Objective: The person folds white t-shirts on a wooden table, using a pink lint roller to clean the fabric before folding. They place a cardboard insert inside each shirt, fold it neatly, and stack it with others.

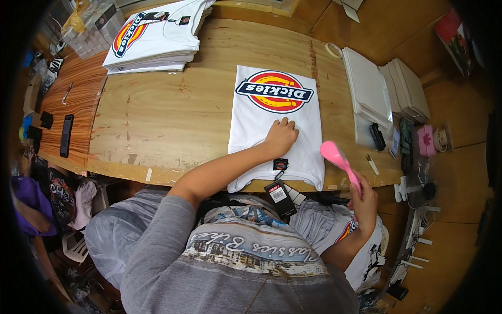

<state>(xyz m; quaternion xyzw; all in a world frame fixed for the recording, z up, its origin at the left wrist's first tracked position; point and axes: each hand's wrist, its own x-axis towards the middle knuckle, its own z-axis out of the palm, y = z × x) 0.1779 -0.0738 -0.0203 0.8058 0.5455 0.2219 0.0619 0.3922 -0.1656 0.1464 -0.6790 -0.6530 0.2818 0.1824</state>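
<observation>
A folded white T-shirt (272,112) with a round red, yellow and blue print lies on the wooden table (167,115) in front of me. My left hand (281,137) presses down on the shirt's lower middle with curled fingers. A black hang tag (279,193) dangles from the shirt over the table's near edge. My right hand (362,201) grips the handle of a pink brush-like tool (337,157), held just off the shirt's lower right corner.
A stack of folded white printed shirts (151,39) sits at the far left. Flat white and beige packets (384,89) lie at the right, with a tape roll (333,50) behind. A black phone (66,135) lies at the left edge. Bagged garments (112,235) fill my lap.
</observation>
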